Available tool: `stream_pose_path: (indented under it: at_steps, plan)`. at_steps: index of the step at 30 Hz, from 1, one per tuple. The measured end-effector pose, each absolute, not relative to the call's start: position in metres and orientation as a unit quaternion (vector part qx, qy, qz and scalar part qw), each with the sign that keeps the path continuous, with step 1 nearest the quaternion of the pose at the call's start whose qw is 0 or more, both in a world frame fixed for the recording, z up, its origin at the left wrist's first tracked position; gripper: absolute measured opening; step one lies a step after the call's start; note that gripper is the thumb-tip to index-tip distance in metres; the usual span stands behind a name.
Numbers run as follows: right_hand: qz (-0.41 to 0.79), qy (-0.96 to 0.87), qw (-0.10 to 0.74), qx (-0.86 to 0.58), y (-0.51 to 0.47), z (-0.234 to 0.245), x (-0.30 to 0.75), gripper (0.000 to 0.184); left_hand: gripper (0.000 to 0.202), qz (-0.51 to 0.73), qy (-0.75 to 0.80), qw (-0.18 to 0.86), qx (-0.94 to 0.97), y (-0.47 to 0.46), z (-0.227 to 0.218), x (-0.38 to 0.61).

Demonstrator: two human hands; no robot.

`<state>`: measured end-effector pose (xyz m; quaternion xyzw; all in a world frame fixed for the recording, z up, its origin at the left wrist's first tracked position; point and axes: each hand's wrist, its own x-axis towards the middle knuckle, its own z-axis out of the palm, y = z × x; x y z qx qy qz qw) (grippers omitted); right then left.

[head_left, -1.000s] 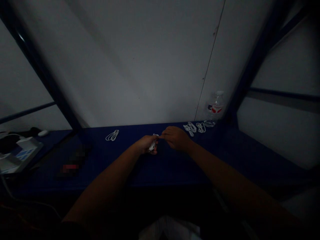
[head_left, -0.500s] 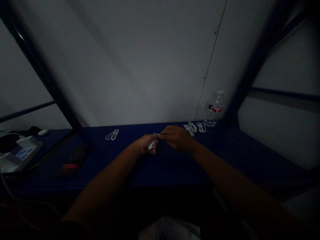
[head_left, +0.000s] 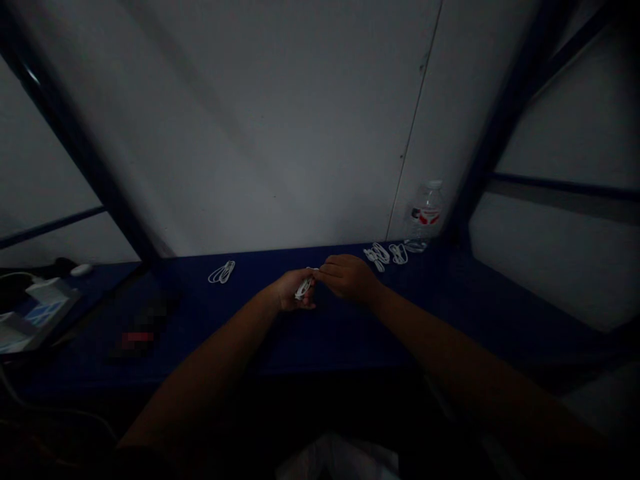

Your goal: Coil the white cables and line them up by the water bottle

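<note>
My left hand [head_left: 295, 290] is closed around a coiled white cable [head_left: 303, 288], held just above the blue tabletop. My right hand [head_left: 346, 276] meets it from the right, its fingertips pinched at the upper end of the same cable; what exactly they grip is too small and dark to make out. Another coiled white cable [head_left: 222, 272] lies on the surface off to the left. Beyond my right hand rests a small group of white cable bundles [head_left: 378, 255], with one more bundle [head_left: 399, 253] beside it.
A clear plastic bottle [head_left: 425, 217] with a red and white label stands at the back right by the wall. White power strip and plugs [head_left: 45, 307] sit at far left. A blurred dark object [head_left: 137, 333] lies on the blue table [head_left: 340, 340]. Blue posts frame both sides.
The view has shifted slightly, so the scene sits a little further left. Both hands stay together on the cable, the right fingers moved only a touch.
</note>
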<state>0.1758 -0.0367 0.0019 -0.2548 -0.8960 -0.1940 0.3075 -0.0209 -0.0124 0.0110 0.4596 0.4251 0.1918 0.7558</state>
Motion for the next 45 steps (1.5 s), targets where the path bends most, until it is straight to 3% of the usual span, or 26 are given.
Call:
stream_pose_path:
  at_steps: [9,22,36,45]
  plan:
    - [-0.185,-0.890,0.303,-0.287,-0.032,-0.006,0.172,0.021,0.043,0.261,0.429,0.682,0.531,-0.015,0.004,-0.013]
    - [0.047,-0.823,0.415,-0.385,-0.023,-0.015,0.169,0.011,0.032,0.302,0.349,0.636,0.619,0.001,0.000,-0.022]
    - [0.459,-0.648,0.448,-0.411,-0.005,-0.027,0.177,0.029,0.028,0.356,0.230,0.256,0.869,0.007,0.000,-0.031]
    - [0.537,-0.581,0.488,-0.370,-0.001,-0.028,0.182,0.030,0.024,0.339,0.283,0.240,0.865,0.007,0.003,-0.037]
